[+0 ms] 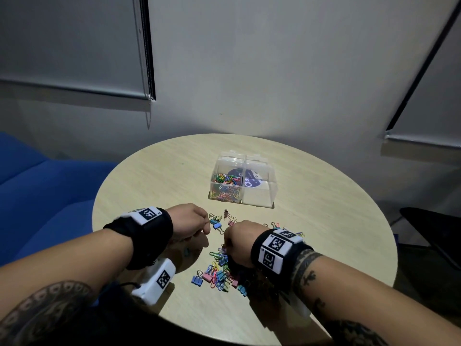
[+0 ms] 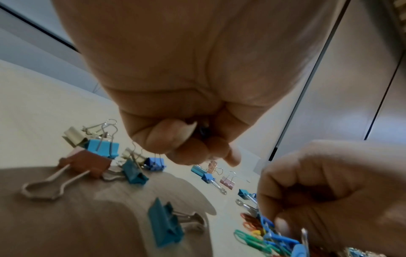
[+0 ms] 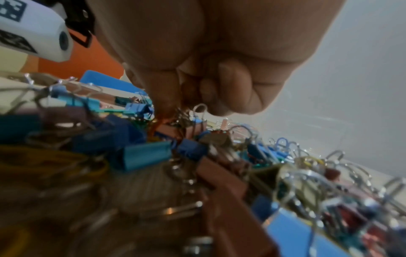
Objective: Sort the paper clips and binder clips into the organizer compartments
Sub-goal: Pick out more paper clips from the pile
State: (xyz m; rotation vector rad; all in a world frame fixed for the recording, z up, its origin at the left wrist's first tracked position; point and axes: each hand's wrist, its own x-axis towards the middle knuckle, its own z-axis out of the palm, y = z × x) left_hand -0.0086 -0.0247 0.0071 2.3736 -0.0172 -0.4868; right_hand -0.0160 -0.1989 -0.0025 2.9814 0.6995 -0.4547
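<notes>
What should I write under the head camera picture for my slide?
Two hands pick through colourful clips on a round table, near a clear organizer.

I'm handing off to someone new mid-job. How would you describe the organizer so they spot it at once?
Start at the round wooden table. At its middle, beyond both hands and the loose clip pile, stands the organizer, a clear plastic box split into compartments. Its left compartments hold coloured paper clips; nothing else on the table is transparent.
</notes>
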